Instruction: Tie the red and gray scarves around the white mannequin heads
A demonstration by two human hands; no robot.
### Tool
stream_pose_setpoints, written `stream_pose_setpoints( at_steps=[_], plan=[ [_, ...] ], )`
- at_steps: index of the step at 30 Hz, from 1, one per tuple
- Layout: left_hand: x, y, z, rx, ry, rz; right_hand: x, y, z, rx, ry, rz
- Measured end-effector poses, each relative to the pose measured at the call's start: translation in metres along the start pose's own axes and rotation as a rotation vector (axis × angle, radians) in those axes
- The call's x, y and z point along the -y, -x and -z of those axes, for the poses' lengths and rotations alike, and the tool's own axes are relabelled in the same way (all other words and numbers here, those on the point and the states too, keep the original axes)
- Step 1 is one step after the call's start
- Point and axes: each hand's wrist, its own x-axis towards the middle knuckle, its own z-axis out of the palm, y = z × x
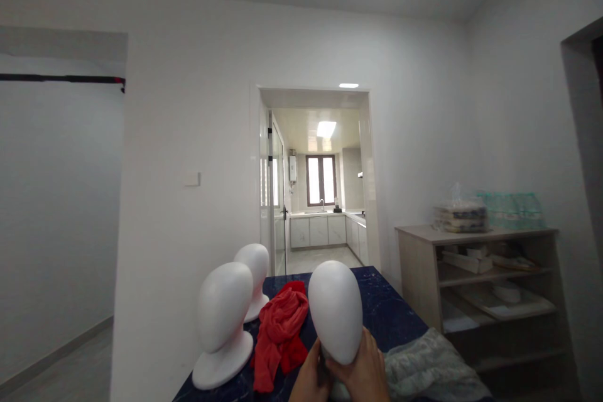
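A white, faceless mannequin head (335, 311) stands upright near the front of the dark blue table (377, 308). My left hand (311, 377) is at the left of its neck, fingers closed around there. My right hand (360, 370) wraps the neck from the right, just under the chin. My hands hide the neck and base, and a little grey-green cloth shows between them. A crumpled grey-green scarf (428, 364) lies to the right, beside my right hand. Left of the head is a bunched red scarf (282, 323).
Two more white mannequin heads stand at the table's left, a near one (225, 308) and a farther one (254, 264). A wooden shelf unit (419, 264) is at the right, with wrapped bottles (513, 210) on top. Beyond the table, a doorway (372, 201) opens onto a kitchen.
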Motion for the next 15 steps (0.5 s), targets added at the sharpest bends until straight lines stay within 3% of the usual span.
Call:
stream_pose_setpoints(
  at_steps=[7, 11, 15],
  plan=[
    [0.013, 0.0, -0.005, 0.049, -0.021, -0.008, 0.0, -0.008, 0.011, -0.026, -0.152, -0.053],
    [0.003, 0.0, -0.014, 0.157, 0.087, -0.007, -0.002, -0.03, 0.041, -0.003, -0.17, -0.054],
    [-0.001, 0.002, -0.024, 0.248, -0.013, -0.082, -0.022, -0.059, 0.075, 0.015, -0.14, -0.099]
  ],
)
